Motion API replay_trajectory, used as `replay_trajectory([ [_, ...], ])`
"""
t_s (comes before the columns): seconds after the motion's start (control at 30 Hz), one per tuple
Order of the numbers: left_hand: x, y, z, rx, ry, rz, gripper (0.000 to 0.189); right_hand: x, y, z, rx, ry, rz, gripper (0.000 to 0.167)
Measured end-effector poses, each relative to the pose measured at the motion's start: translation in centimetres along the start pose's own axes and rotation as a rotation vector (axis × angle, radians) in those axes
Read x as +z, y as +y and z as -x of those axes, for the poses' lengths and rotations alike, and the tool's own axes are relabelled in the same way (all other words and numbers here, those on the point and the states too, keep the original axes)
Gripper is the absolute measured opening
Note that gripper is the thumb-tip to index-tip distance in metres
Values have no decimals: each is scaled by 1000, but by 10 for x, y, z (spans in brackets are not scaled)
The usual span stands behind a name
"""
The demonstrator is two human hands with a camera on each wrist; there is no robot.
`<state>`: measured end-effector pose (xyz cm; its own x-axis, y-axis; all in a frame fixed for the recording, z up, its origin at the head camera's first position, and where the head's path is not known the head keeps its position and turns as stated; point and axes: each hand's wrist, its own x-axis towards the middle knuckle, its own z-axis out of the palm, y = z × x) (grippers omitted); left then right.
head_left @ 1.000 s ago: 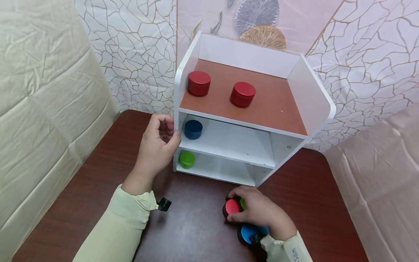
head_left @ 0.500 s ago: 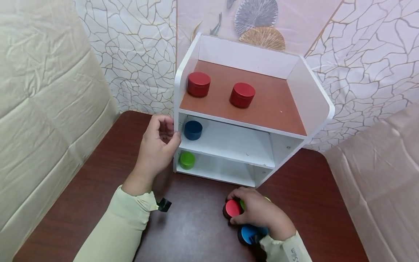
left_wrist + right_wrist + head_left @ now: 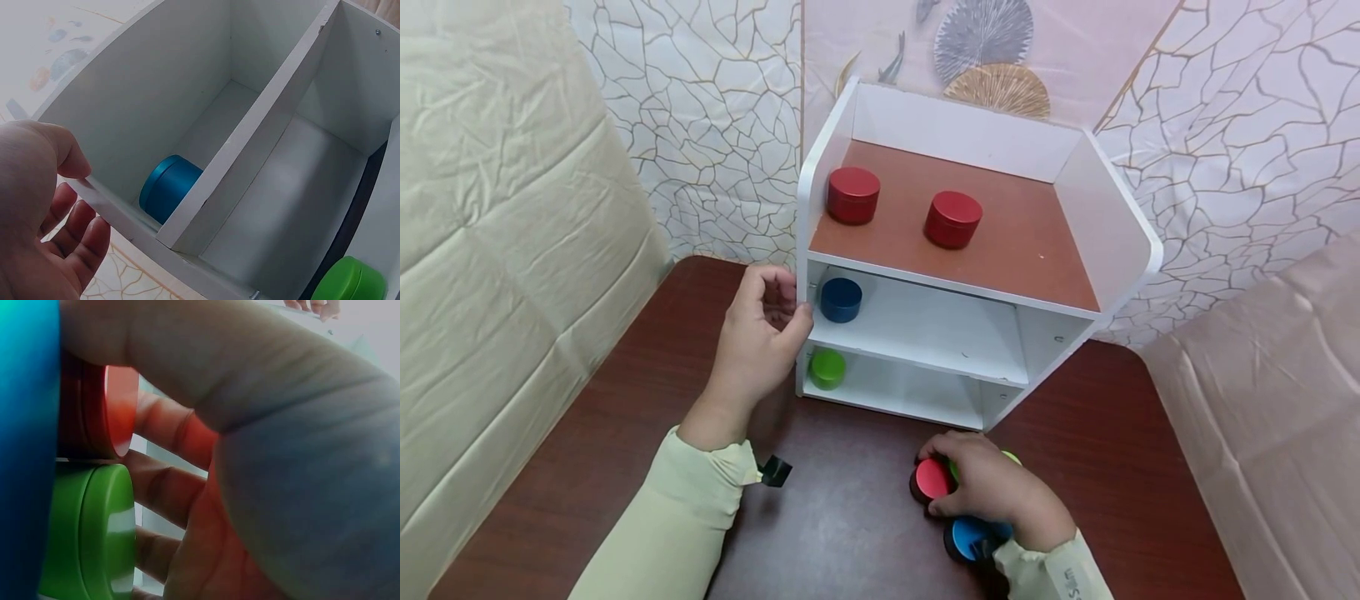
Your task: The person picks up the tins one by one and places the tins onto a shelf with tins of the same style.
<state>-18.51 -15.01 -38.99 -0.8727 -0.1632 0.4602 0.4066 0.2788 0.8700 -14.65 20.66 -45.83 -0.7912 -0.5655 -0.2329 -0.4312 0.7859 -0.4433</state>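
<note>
My right hand is curled over a small round red tin on the table, thumb on its near side and fingers on its far side. Under that hand a green tin sits close beside the red one, mostly hidden in the head view. A blue tin stands by the right wrist. My left hand holds the left side panel of a white shelf unit, thumb at the front edge and fingers curled along the outside. Near it, a dark blue tin occupies the middle shelf.
Two red tins, one at the left and one near the middle, stand on the brown top shelf. A green tin is at the left of the bottom shelf. Patterned cloth hangs behind the dark table.
The right hand's thumb has shifted slightly along the red tin. The left hand keeps its place on the shelf unit, and the tins stay put.
</note>
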Motion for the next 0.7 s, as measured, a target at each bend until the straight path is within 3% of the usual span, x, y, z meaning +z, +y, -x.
replay_trajectory([
  [0.33,1,0,0,0,6,0,32,0,1,1,-28,15,4,58],
  [0.7,0,1,0,-7,3,-8,32,-4,3,1,-51,37,-86,61],
])
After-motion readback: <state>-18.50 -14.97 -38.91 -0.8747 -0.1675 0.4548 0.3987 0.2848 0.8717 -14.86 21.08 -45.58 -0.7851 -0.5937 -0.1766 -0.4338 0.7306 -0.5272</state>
